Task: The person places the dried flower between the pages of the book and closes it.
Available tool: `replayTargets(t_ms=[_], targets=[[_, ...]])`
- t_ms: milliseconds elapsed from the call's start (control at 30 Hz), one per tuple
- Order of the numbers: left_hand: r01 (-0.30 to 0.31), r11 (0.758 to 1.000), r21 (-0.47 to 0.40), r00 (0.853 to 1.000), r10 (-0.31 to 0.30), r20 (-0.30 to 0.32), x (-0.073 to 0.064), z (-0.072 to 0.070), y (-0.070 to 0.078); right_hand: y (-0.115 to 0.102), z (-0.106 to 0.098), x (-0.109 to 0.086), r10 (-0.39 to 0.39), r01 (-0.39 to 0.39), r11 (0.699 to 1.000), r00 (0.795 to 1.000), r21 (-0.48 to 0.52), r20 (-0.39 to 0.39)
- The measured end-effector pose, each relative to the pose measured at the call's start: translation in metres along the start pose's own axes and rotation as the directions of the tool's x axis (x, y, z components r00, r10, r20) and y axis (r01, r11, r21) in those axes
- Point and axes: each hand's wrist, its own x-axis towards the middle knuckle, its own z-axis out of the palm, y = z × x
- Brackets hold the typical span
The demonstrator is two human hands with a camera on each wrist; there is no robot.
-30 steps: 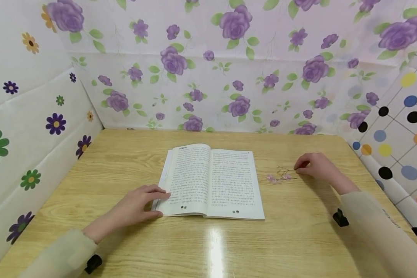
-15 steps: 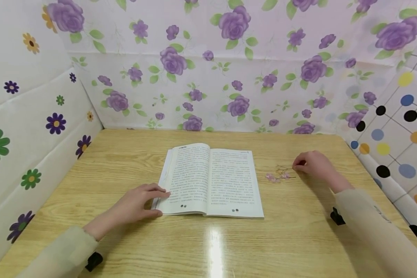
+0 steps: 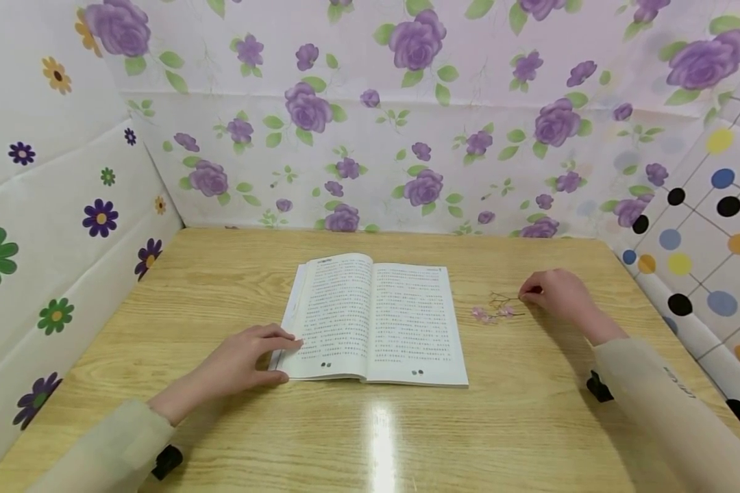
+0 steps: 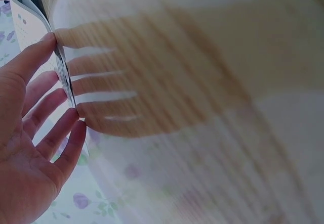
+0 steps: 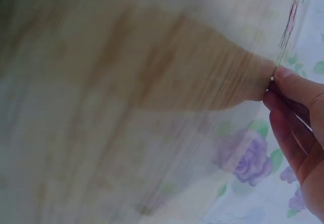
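An open book (image 3: 413, 322) with printed pages lies on the wooden table. My left hand (image 3: 240, 366) rests at its lower left corner, fingers on the left page and thumb at the bottom edge. The left wrist view shows that hand's spread fingers (image 4: 68, 150) against the edge of the book (image 4: 31, 29). Right of the book lies a thin-stemmed sprig of small pink flowers (image 3: 482, 315). My right hand (image 3: 561, 301) pinches its stem end between thumb and fingertips. In the right wrist view the sprig (image 5: 290, 24) reaches up from the pinching right hand (image 5: 301, 115).
The wooden table (image 3: 271, 445) meets a floral cloth wall (image 3: 376, 171) at the back. A flower-print panel (image 3: 68, 205) stands on the left and a dotted panel (image 3: 715, 274) on the right. Each sleeve has a black wrist device (image 3: 599, 387) under it.
The right hand has shifted very slightly left and up in the head view, still pinching the sprig. The left hand and book look unchanged.
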Motion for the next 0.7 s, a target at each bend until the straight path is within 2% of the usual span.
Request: replayTargets(t_ms=[367,533,700], targets=[[-0.007,1.0,0.003,1.0,0.007,-0.004,0.0,-0.001,0.001,0.0,-0.004,0.002,-0.028,0.028,1.0,1.0,-0.014,0.012],[-0.009,1.0,0.006,1.0,0.009,0.0,0.0,-0.002,0.002,0.004,-0.005,0.01,-0.034,0.034,0.999,0.999,-0.015,0.014],[-0.006,1.0,0.008,1.0,0.006,0.004,-0.001,-0.001,0.001,0.003,-0.008,0.023,-0.057,0.057,0.998,0.998,-0.02,-0.028]])
